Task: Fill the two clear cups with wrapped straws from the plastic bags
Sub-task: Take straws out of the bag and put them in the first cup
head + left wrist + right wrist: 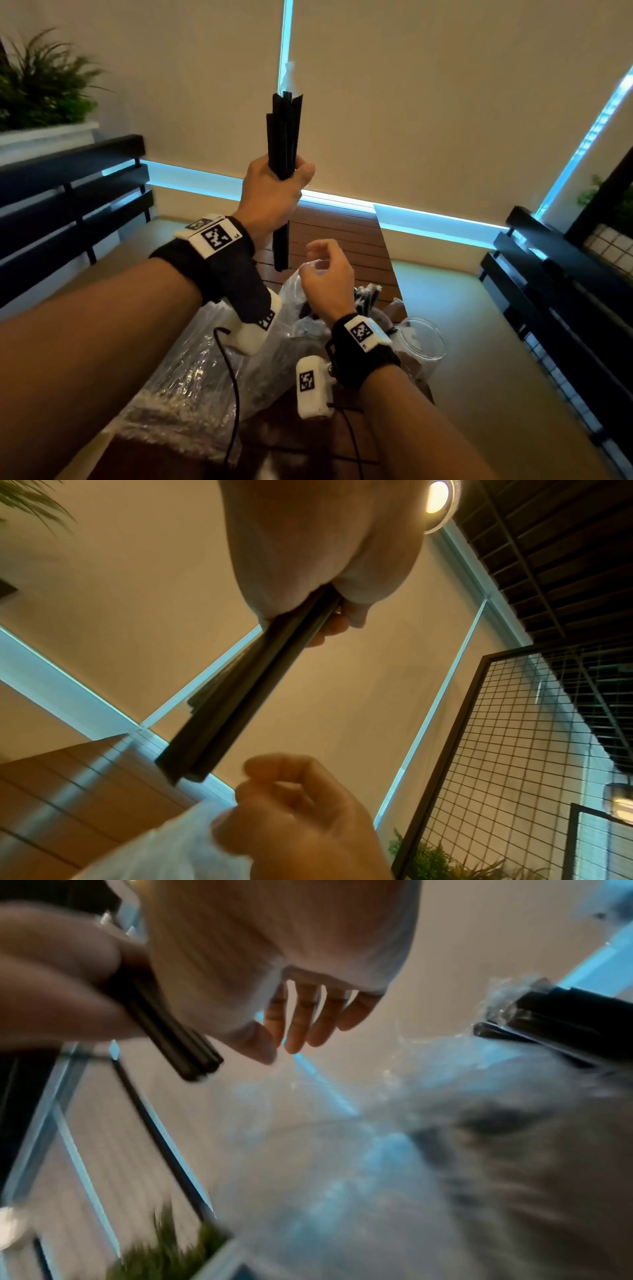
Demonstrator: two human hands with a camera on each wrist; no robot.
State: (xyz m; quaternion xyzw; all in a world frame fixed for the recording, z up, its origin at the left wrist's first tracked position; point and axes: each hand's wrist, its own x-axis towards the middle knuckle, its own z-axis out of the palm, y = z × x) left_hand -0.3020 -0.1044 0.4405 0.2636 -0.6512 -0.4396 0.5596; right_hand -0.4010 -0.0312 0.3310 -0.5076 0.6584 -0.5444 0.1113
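Note:
My left hand (270, 192) is raised above the table and grips a bundle of black wrapped straws (285, 137) upright; the bundle's lower end (236, 685) sticks out below the fist. Lower down, my right hand (325, 265) pinches the top edge of a clear plastic bag (294, 308) between thumb and fingers. Behind my right wrist, more black straws (368, 294) stand up, their holder hidden. A clear cup (423, 339) stands to the right of that wrist and looks empty. In the right wrist view the bag's film (394, 1150) is blurred.
A second crinkled plastic bag (178, 377) lies on the wooden table (342, 233) at the near left. Black slatted benches (68, 205) flank the table on both sides. A potted plant (44, 85) stands at the far left. A wire grid panel (514, 750) rises on the right.

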